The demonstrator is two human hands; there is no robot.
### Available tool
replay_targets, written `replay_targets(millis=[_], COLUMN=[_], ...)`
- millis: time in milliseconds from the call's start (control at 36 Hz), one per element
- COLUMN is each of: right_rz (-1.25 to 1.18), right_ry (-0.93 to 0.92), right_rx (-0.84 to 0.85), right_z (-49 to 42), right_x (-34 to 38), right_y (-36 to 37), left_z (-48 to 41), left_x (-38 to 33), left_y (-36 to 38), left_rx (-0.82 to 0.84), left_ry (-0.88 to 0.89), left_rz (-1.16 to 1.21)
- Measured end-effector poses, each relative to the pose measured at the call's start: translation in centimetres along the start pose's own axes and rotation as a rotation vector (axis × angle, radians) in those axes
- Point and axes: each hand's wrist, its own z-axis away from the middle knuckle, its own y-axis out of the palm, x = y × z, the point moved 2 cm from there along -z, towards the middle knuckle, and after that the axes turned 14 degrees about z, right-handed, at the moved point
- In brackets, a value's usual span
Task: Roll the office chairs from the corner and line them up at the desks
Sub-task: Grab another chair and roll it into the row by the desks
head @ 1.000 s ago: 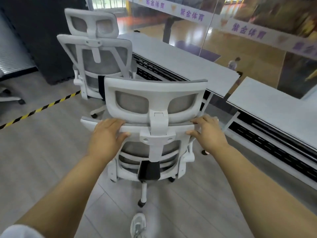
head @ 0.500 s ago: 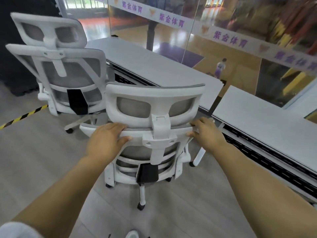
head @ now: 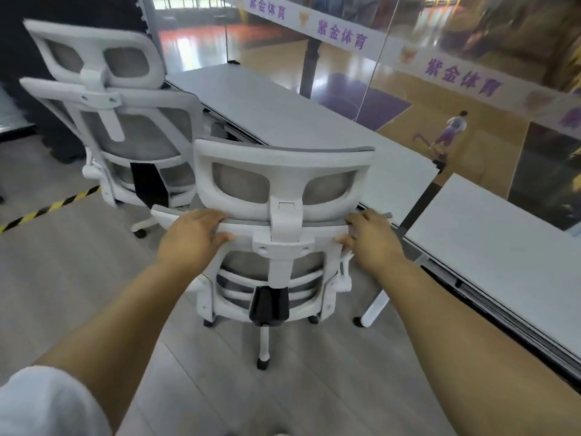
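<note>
- Grey plank floor (head: 78, 278) fills the lower part of the view, and a yellow-and-black striped tape (head: 47, 209) crosses it at the left.
- Along the right side stand a long white worktop (head: 283, 121) and a second white worktop (head: 487, 240), end to end with a narrow gap between them. Behind them is a glass wall (head: 361, 99) with a white band of purple characters.
- A white-framed office chair with grey mesh (head: 283, 155) stands in the centre with its back toward the camera. It faces the long white worktop near its right end.
- The left hand (head: 188, 237) grips the top rail of the backrest, left of the headrest post. Its fingers (head: 204, 215) are curled over the rail and the thumb presses the rear face.
- The right hand (head: 374, 243) holds the same rail on the other side of the post, fingers (head: 361, 217) wrapped over the edge.
- A second white mesh office chair (head: 125, 127) stands just to the left, at the same worktop, also with its back to the camera.
- A white sleeve (head: 41, 404) shows at the lower left corner.
</note>
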Motion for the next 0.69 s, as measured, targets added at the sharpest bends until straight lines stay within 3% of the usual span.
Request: replay_targets(millis=[472,694], right_rz=[0.15,0.263], right_ry=[-0.154,-0.264], right_rx=[-0.031,0.101], right_z=[-3.3,-3.6], right_x=[1.2,1.3], right_y=[-0.3,-2.1], left_z=[-1.2,-0.9], left_x=[0.2,-2.0], left_y=[0.0,-0.9], left_rx=[-0.054,0.095], left_ry=[-0.132,-0.246], left_rz=[-0.014,-0.214])
